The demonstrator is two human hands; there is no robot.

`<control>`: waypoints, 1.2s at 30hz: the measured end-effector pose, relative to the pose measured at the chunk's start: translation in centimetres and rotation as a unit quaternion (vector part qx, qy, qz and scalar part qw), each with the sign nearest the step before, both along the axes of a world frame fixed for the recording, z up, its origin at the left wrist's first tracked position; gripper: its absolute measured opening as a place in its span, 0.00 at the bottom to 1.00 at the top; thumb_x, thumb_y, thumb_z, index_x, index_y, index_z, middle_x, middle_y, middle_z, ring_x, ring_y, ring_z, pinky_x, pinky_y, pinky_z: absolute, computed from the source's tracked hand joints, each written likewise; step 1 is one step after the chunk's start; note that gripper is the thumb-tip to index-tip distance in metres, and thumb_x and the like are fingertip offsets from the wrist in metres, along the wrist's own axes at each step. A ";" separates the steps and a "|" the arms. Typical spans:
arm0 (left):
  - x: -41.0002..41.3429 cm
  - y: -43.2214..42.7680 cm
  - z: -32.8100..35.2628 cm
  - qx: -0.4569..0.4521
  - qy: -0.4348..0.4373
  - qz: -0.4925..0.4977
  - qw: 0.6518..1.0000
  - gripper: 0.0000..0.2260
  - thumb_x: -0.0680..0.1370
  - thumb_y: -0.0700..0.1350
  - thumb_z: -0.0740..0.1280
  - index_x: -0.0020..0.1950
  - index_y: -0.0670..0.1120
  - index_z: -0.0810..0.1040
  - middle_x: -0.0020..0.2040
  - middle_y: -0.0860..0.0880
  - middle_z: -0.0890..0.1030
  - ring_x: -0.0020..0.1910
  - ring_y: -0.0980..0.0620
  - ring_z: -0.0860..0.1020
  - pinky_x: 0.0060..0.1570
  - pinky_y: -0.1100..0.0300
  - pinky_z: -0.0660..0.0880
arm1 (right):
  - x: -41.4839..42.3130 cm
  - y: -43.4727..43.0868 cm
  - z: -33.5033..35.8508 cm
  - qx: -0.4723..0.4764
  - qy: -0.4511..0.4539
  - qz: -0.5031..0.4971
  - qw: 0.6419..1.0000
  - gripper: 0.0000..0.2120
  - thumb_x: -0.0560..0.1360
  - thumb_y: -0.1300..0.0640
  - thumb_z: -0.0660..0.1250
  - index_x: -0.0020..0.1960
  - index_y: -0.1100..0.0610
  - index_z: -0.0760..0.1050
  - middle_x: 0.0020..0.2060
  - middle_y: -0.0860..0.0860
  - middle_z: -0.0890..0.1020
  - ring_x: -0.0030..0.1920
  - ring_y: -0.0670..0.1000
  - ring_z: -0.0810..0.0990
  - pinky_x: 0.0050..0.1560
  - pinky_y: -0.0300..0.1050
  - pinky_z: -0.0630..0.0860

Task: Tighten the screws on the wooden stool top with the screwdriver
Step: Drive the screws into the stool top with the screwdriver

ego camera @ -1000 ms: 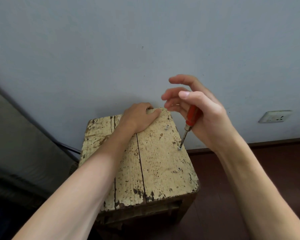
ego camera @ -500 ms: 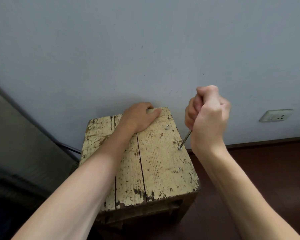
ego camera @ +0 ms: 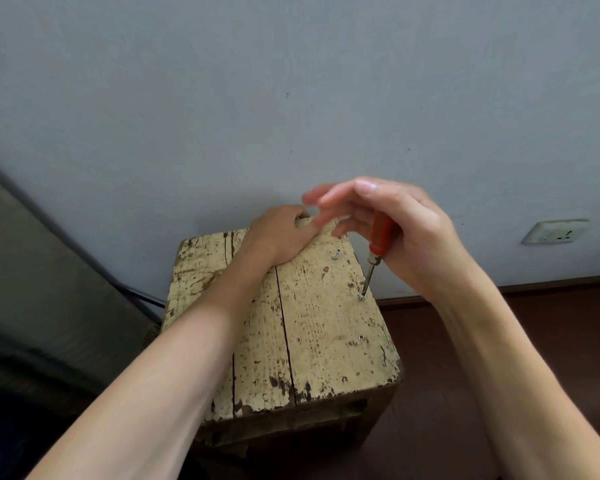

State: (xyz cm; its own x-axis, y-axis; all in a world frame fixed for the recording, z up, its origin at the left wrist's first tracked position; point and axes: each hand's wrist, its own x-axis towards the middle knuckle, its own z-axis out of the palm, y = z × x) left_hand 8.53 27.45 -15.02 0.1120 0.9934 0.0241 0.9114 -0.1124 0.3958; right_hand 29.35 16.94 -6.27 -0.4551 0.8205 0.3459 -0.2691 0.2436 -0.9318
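Note:
The worn cream-painted wooden stool top (ego camera: 319, 323) stands against the wall. My left hand (ego camera: 278, 233) grips its far edge, fingers curled over the back. A screwdriver (ego camera: 381, 237) with a red handle stands tilted, its tip in a screw (ego camera: 361, 297) near the right edge. My right hand (ego camera: 420, 237) has its fingers and thumb stretched out and blurred, with the handle resting against the palm. Another screw (ego camera: 336, 253) sticks up farther back, and a third screw (ego camera: 361, 337) sits low nearer to me.
A grey-blue wall rises right behind the stool, with a white socket (ego camera: 555, 231) low on the right. Dark red floor (ego camera: 499, 341) lies to the right. A grey padded surface (ego camera: 32, 289) slopes at the left, with a black cable (ego camera: 142, 296) beside it.
Half a second ago my right hand was clenched round the handle; now its fingers have spread out away from it. The screwdriver tip stays on the same screw. My left hand has not moved.

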 end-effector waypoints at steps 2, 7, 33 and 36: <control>0.0 0.0 0.0 -0.003 0.004 0.005 1.000 0.33 0.70 0.74 0.50 0.59 0.55 0.80 0.55 0.53 0.83 0.53 0.48 0.80 0.53 0.51 0.76 | -0.2 -0.3 0.0 -0.026 0.018 0.021 0.999 0.24 0.83 0.54 0.57 0.32 0.52 0.80 0.31 0.57 0.84 0.29 0.54 0.79 0.34 0.44 0.75; -0.1 0.1 -0.5 0.035 0.014 0.032 0.999 0.30 0.73 0.74 0.54 0.60 0.57 0.81 0.56 0.56 0.83 0.54 0.49 0.80 0.48 0.54 0.70 | -0.7 -0.2 -0.3 -0.098 0.090 -0.047 0.990 0.23 0.78 0.55 0.58 0.26 0.52 0.56 0.19 0.47 0.60 0.21 0.47 0.54 0.25 0.37 0.51; 0.0 0.0 -0.3 0.030 0.003 0.035 0.999 0.25 0.76 0.72 0.58 0.59 0.57 0.81 0.56 0.56 0.83 0.54 0.50 0.80 0.53 0.52 0.75 | -1.3 -0.6 -0.2 -0.105 0.104 -0.155 0.977 0.25 0.81 0.54 0.61 0.25 0.50 0.59 0.21 0.46 0.59 0.22 0.47 0.54 0.25 0.37 0.51; 0.0 0.0 -0.3 0.027 -0.002 0.037 0.999 0.26 0.76 0.72 0.58 0.61 0.56 0.81 0.57 0.55 0.83 0.56 0.50 0.80 0.58 0.50 0.76 | -2.6 -1.3 -0.6 -0.110 0.177 -0.318 0.925 0.24 0.83 0.55 0.61 0.34 0.54 0.51 0.25 0.47 0.57 0.24 0.46 0.54 0.26 0.36 0.52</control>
State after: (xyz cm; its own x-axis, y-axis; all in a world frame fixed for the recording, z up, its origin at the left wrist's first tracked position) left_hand 8.50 27.43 -15.28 0.0378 0.9962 0.0788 0.9163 -0.0660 0.3950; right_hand 26.71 15.63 -6.90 0.2541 0.9517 0.1725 -0.4336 0.2716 -0.8592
